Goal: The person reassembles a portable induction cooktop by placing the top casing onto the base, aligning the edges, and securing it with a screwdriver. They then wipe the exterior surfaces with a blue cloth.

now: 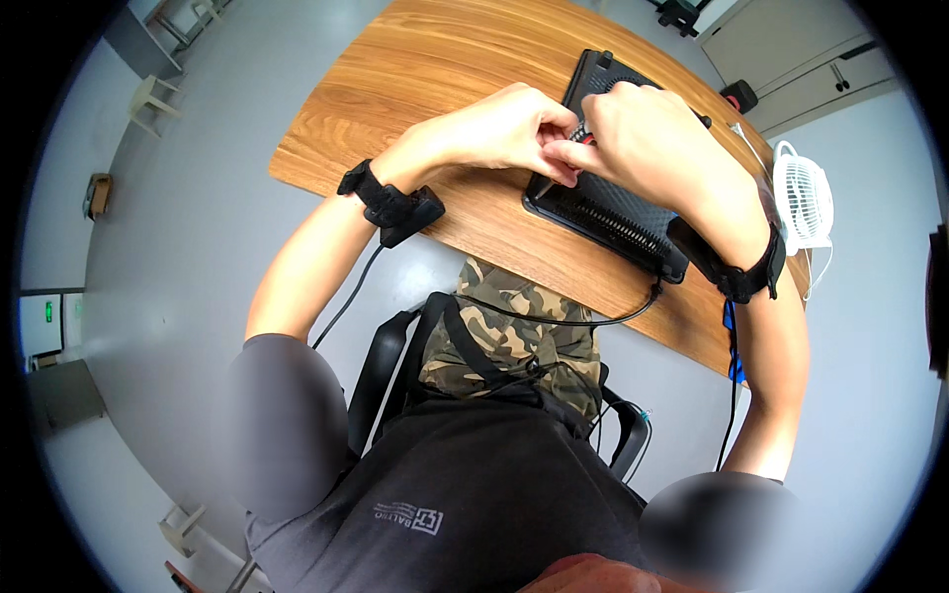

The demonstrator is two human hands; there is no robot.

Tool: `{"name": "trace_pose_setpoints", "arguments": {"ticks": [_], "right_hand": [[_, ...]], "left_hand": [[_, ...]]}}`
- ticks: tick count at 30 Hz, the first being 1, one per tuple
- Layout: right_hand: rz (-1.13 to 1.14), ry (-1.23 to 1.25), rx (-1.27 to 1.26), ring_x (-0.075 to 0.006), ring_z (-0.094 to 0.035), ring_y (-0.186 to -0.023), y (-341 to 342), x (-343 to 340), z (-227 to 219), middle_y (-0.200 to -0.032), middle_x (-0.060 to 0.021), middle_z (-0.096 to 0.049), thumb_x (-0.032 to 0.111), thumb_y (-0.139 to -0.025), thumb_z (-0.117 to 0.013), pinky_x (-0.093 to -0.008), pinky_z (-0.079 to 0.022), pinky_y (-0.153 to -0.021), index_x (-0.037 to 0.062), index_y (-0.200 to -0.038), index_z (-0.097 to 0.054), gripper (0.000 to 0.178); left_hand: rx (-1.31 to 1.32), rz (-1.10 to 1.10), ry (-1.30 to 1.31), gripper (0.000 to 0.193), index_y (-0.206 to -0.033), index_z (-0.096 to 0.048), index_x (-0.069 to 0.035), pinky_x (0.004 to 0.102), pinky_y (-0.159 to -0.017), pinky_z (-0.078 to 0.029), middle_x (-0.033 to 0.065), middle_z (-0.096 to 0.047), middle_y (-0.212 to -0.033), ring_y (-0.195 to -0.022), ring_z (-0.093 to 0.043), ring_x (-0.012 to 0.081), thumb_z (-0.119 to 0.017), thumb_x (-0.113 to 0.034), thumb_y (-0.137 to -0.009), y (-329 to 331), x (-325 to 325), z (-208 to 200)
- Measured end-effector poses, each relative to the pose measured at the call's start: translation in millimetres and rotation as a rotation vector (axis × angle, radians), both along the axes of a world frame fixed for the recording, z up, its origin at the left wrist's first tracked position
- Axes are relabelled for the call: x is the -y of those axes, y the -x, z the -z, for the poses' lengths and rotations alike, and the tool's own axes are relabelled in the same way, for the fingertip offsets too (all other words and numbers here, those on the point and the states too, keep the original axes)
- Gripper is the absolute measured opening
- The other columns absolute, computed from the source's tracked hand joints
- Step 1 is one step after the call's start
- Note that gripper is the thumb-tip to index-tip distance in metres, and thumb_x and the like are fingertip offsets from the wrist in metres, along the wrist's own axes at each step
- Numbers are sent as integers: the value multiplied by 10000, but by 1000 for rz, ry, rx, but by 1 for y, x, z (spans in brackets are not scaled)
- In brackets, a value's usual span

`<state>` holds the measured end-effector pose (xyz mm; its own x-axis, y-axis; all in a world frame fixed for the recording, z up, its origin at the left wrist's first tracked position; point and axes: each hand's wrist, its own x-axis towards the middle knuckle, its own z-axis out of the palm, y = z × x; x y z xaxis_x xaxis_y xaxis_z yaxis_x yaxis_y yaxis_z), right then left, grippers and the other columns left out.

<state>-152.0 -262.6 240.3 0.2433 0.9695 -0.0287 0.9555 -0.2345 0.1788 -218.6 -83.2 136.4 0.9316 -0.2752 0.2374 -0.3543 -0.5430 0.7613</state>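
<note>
Your left hand [509, 127] and right hand [633, 133] meet, fingers pinched on a small thin tool [563, 170] over the black vented device [613, 212] lying on the wooden table [415, 79]

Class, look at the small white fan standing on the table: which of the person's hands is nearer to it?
Right. The right hand works over the black vented device, on the side towards the white fan. The left hand sits further away, beyond the right hand.

Under both hands lay a matt black plastic device [618, 212] with a ribbed, slotted edge. The desk [435, 69] beneath it was smooth, satin-finished wood with visible grain. Beyond the right hand [652, 133] stood a white plastic fan [803, 198].
</note>
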Motion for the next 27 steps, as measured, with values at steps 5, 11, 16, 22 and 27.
{"name": "trace_pose_setpoints", "arguments": {"ticks": [5,11,16,22,27], "right_hand": [[-130,-21,-125,-390,-728,-796,-3,9,-4,-792,-200,-723,342,-936,-660,-471,-586,-727,32,-1085,-690,345],[-77,-17,-165,-388,-717,-708,-3,4,-2,-698,-216,-688,352,-931,-678,-452,-584,-666,-12,-881,-728,371],[15,39,-118,-388,-713,-695,-4,1,-7,-672,-233,-675,394,-919,-692,-446,-585,-660,-16,-787,-728,432],[-220,-118,-183,-392,-720,-761,-11,13,2,-741,-221,-703,341,-929,-686,-453,-582,-704,2,-957,-725,342],[-6,77,-206,-392,-715,-727,-1,4,-8,-706,-224,-693,341,-938,-676,-450,-585,-708,3,-881,-749,351]], "left_hand": [[-68,-3,64,337,-763,-643,2,299,-559,-411,21,-535,-611,-577,-475,122,-841,-271,-766,4,1,-5],[-130,64,10,335,-770,-662,6,301,-551,-400,22,-548,-618,-585,-481,112,-833,-282,-776,4,0,-10],[49,59,129,411,-756,-661,18,311,-555,-425,47,-584,-614,-578,-506,122,-890,-323,-774,-1,6,-1],[-65,43,-92,417,-735,-672,24,312,-546,-443,74,-627,-617,-561,-544,146,-895,-326,-778,1,2,-21],[-110,106,-34,331,-783,-710,21,320,-542,-428,62,-615,-616,-566,-526,126,-824,-284,-842,4,4,-20]]}}
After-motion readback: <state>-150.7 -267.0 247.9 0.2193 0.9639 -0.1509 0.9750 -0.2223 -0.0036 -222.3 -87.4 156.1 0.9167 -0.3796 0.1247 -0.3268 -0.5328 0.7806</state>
